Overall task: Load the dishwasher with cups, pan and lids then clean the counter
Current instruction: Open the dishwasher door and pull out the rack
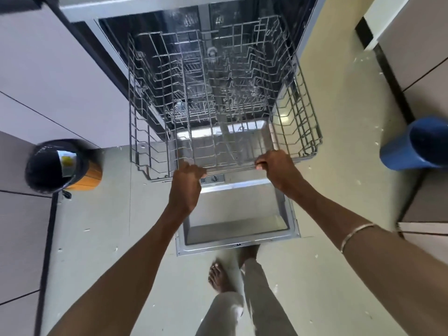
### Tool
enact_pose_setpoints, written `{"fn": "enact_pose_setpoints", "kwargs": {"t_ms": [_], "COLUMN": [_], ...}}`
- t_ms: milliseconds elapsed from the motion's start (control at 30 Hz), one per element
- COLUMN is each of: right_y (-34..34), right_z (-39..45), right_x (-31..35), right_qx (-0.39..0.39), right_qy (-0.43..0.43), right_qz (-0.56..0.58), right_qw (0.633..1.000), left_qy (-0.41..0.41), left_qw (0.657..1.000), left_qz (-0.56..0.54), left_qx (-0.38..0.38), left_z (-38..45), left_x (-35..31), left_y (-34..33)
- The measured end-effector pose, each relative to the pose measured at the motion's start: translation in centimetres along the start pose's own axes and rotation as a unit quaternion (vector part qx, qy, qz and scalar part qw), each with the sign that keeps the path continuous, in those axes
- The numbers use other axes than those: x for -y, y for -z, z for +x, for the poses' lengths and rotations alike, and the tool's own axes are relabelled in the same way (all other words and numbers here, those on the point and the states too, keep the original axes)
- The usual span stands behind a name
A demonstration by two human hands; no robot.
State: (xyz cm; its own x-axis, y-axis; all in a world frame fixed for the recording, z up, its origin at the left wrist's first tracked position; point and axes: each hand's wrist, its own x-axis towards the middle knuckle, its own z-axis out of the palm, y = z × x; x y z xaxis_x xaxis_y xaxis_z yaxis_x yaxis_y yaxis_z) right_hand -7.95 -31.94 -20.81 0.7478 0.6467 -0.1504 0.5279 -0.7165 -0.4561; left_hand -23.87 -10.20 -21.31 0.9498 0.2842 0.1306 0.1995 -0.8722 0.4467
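Note:
The dishwasher point(155, 10) stands open, its door point(232, 214) folded down flat in front of me. A grey wire upper rack point(298, 132) is slid out over the door and holds no dishes. My left hand point(186, 185) grips the rack's front rail at the left. My right hand point(276, 166) grips the same rail at the right. A lower rack point(191, 103) shows through the wires, deeper inside the tub. No cups, pan or lids are in view.
A black bin with a wooden base point(58, 166) stands on the floor to the left. A blue bucket point(417, 144) sits at the right edge. Pale cabinet fronts point(48, 81) flank the dishwasher. My bare feet point(220, 277) stand just behind the door's edge.

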Motion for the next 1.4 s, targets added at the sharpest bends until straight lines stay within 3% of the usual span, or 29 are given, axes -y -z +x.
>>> {"fn": "enact_pose_setpoints", "kwargs": {"t_ms": [400, 567, 700, 933, 1067, 1200, 1300, 1400], "right_y": [-2.6, -1.7, -1.8, -0.9, -0.3, 1.1, 2.7, 4.8], "right_z": [-8.6, -8.4, -8.8, -9.2, -9.1, -10.0, -9.5, -8.7], "right_x": [0.2, 0.0, 0.4, 0.7, 0.6, 2.0, 3.8, 6.2], "right_qx": [0.001, 0.014, 0.0, -0.062, -0.016, 0.045, 0.056, 0.054], "right_qy": [-0.004, -0.026, -0.022, -0.042, -0.07, -0.061, -0.099, -0.079], "right_qz": [0.029, 0.048, 0.069, 0.136, 0.124, 0.045, 0.04, -0.008], "right_qw": [1.0, 0.998, 0.997, 0.988, 0.99, 0.996, 0.993, 0.995], "left_qy": [0.017, 0.061, 0.055, 0.12, 0.145, 0.148, 0.135, 0.142], "left_qw": [0.998, 0.998, 0.998, 0.992, 0.987, 0.979, 0.98, 0.978], "left_qz": [0.036, 0.021, 0.028, -0.024, -0.052, -0.037, -0.019, -0.014], "left_qx": [0.042, 0.012, 0.021, 0.032, 0.055, 0.136, 0.147, 0.154], "left_z": [-8.5, -8.7, -8.9, -8.9, -8.8, -8.7, -7.3, -5.5], "left_x": [-1.7, -3.4, -3.3, -3.9, -4.7, -5.7, -6.0, -6.2], "left_y": [-0.5, -0.8, -0.2, 0.3, 1.7, 3.6, 5.9, 8.4]}}
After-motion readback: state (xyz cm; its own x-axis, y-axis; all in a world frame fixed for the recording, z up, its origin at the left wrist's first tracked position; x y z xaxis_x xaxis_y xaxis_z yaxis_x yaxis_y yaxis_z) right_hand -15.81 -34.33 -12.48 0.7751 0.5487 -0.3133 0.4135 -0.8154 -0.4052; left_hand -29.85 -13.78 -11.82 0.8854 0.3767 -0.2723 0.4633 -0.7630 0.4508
